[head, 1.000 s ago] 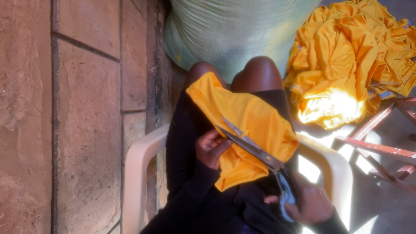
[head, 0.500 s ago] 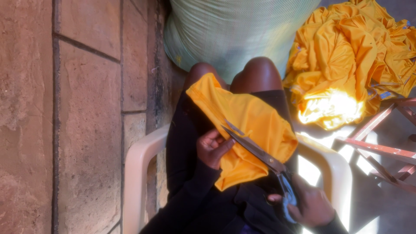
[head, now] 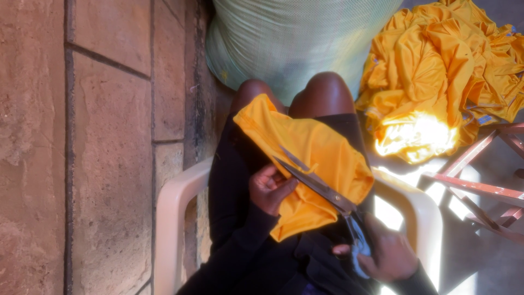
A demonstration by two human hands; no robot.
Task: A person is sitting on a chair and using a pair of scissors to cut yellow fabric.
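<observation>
- Head view: the person sat in a pale plastic chair (head: 174, 218) beside a stone wall (head: 82, 136), with a piece of yellow cloth (head: 316, 164) draped over the lap.
- The left hand (head: 270, 188) was closed on a fold of the yellow cloth, pinching it from the left edge and holding it up.
- The right hand (head: 385, 254) was wrapped around the handles of a pair of scissors (head: 319, 186); the blades lay narrowly parted across the cloth, tips pointing toward the knees.
- The cloth lay between the two hands, with the blade tips just beside the left hand's fingers (head: 284, 188).
- Risk, as I judged it: those fingers sat so near the blades that a closing cut could nick them if the cloth slipped.
- A loose, bunched fold could also draw the cut off line, since the fabric sagged over the thigh rather than being held taut.
- Strong sun glare near the right hand hid part of the handles, so aim could suffer.
- A heap of yellow garments (head: 447, 82) and a green mesh sack (head: 295, 38) stood beyond the knees, well apart from the hands.
</observation>
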